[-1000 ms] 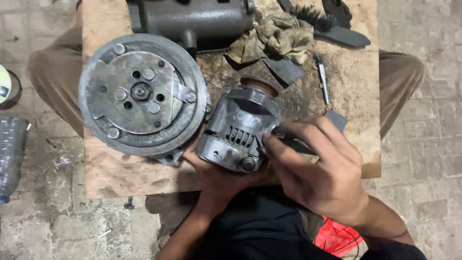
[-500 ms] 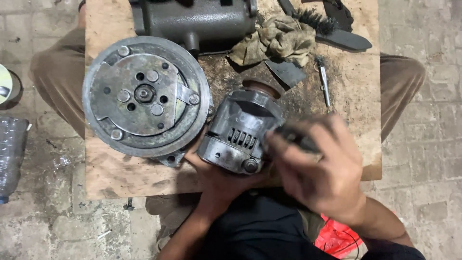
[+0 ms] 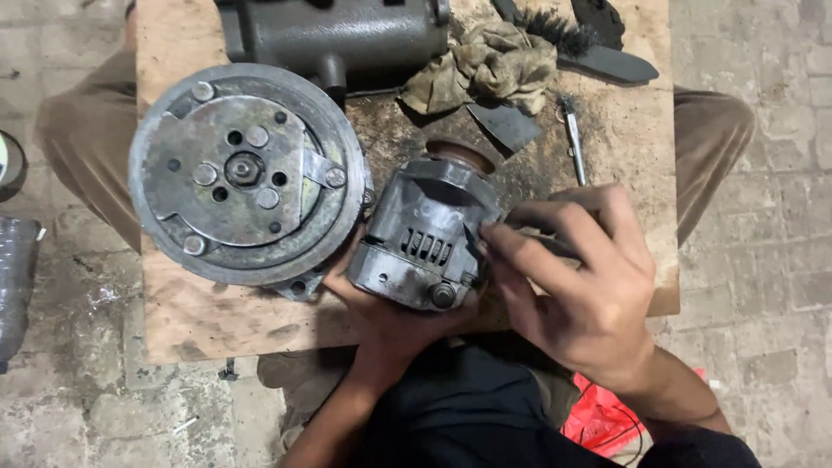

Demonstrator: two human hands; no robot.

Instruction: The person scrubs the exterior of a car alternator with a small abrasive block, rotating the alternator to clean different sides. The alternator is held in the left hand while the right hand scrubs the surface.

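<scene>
Repair workshop: greasy board (image 3: 607,147), alternator (image 3: 425,234) (brick floor (image 3: 754,243)).

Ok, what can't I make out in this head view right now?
- Head view: what the right hand pinches against the alternator is hidden by its own fingers.
- Left hand: mostly hidden under the alternator; grip unclear.
- Grey housing: cut off by the top edge.
- Brush: partly cut off by the top edge.
- Alternator's far end: turned away from the camera.

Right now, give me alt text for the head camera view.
Seen from above, a left hand cradles a grey alternator on a wooden board while the right hand presses fingers against its side. A large round pulley lies beside it, a dirty rag behind.
</scene>
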